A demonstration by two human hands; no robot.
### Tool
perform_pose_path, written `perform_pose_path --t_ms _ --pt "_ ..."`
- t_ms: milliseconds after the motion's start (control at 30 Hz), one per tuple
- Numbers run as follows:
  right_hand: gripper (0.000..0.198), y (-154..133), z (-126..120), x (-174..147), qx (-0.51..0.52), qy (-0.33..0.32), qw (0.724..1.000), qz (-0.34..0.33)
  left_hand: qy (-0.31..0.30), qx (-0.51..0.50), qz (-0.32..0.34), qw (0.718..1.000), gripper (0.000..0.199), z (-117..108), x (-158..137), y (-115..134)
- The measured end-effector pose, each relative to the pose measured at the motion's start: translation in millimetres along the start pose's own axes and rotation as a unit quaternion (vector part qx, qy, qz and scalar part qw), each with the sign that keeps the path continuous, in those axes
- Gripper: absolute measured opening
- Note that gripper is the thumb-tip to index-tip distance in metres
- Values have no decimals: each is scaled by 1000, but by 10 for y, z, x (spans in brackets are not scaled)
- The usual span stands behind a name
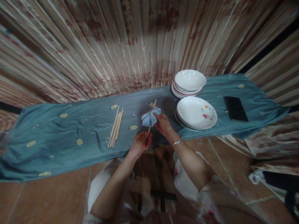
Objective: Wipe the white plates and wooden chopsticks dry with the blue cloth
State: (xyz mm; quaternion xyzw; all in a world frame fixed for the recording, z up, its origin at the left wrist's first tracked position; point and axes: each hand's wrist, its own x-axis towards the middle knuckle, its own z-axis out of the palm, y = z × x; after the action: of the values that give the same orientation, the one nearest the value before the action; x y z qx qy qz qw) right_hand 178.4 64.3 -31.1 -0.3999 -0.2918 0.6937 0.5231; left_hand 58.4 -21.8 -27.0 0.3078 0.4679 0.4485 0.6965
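My left hand [142,140] is closed around the near end of a chopstick [155,102], which points away from me at a slant. Whether it is one stick or a pair pressed together I cannot tell. A light blue cloth [149,117] is wrapped about the stick's middle, and the far tip sticks out beyond it. My right hand [163,123] pinches that cloth from the right side, a silver bangle on its wrist. Left of my hands, several pale wooden chopsticks [116,128] lie side by side on the cloth-covered table.
A teal patterned tablecloth [93,124] covers the long narrow table. On the right stand a stack of white bowls [190,80] and a stack of flowered plates [193,112]. A black phone or tablet [235,108] lies farther right. A pleated curtain [149,43] hangs behind the table.
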Motion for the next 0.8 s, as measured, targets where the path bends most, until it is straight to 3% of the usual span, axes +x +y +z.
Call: perform_pose_path --t_ms 100,333,433,533,667,800 --pt "39 97 57 -92 10 -19 999 43 14 -13 22 1000 42 3 25 32" --pt "49 81 62 -178 -43 -61 996 48 29 5 22 999 41 -25 80 -4" --pt "48 -1 24 -161 -63 -39 997 23 37 50 29 998 43 -80 109 -6" --pt "46 -81 -35 -155 -93 -14 995 14 89 81 80 990 40 -146 146 32" --pt "44 -117 -127 -209 -165 -78 981 62 144 57 146 977 34 -189 204 98" --pt "44 -68 -199 -286 -224 -150 958 96 147 20 136 979 31 -155 245 118"
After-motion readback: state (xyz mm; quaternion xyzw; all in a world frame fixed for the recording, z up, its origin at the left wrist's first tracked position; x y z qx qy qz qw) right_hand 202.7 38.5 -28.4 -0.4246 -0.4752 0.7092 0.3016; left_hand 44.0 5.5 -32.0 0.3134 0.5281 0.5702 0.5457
